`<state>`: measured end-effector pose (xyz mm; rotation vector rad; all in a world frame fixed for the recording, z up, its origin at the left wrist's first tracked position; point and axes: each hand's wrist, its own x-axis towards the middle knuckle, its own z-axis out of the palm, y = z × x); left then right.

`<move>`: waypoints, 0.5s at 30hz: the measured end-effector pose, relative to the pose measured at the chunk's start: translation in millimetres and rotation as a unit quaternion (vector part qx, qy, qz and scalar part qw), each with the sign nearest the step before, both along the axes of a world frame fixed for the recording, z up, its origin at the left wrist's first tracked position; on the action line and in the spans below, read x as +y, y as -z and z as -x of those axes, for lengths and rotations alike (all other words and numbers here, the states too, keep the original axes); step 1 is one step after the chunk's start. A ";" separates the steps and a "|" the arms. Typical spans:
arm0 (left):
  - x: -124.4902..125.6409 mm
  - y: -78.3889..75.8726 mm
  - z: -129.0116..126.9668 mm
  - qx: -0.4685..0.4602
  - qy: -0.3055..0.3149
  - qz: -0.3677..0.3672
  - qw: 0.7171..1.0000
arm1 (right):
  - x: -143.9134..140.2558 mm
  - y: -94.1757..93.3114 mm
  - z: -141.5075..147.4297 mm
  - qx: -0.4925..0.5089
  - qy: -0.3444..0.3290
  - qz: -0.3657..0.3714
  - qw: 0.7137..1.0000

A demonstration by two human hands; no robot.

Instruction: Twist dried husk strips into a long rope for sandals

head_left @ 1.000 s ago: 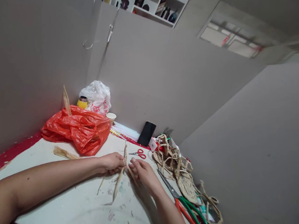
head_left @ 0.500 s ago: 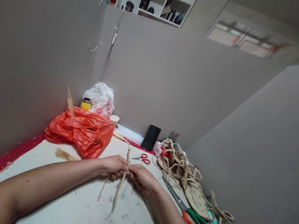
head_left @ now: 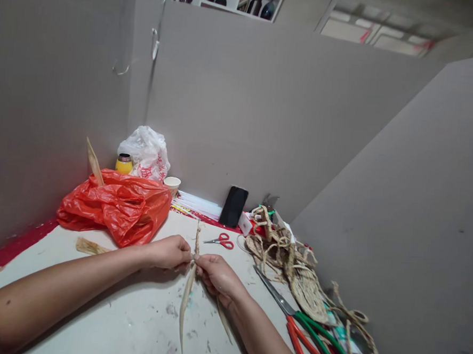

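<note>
Both hands meet over the middle of the table at a braid of dried plant strips (head_left: pixel 197 243), its finished end pointing away from me. My left hand (head_left: pixel 174 252) has its fingers closed at the left side of the braid's lower end. My right hand (head_left: pixel 216 274) pinches the same spot from the right. A long pale loose strip (head_left: pixel 184 304) hangs down toward me from between the hands. Another thin strip (head_left: pixel 223 320) trails below my right hand. Small red-handled scissors (head_left: pixel 221 240) lie just beyond the right hand.
A red plastic bag (head_left: pixel 118 204) sits at the left, with a dried strip (head_left: pixel 92 245) before it. Behind stand a yellow jar (head_left: pixel 124 163) and a paper cup (head_left: pixel 172 184). A phone (head_left: pixel 233 206) leans on the wall. Braided rope (head_left: pixel 307 293) and large shears (head_left: pixel 281 300) lie right.
The thin strip that hung under my left hand no longer shows there; one now trails below my right hand. The hands stay at the braid. The view has shifted slightly.
</note>
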<state>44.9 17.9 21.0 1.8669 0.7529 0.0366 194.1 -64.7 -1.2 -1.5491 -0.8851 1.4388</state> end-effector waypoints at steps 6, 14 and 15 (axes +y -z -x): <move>-37.4 -8.8 -2.0 0.023 0.013 -0.273 0.962 | -4.0 2.3 10.0 0.035 0.034 -0.018 0.999; -80.6 8.2 10.2 0.022 0.157 -0.422 0.893 | -7.4 -6.9 6.9 0.089 -0.005 0.000 0.996; -85.8 5.1 13.5 0.019 0.213 -0.386 0.897 | -7.3 -7.0 5.2 0.094 -0.007 0.002 0.996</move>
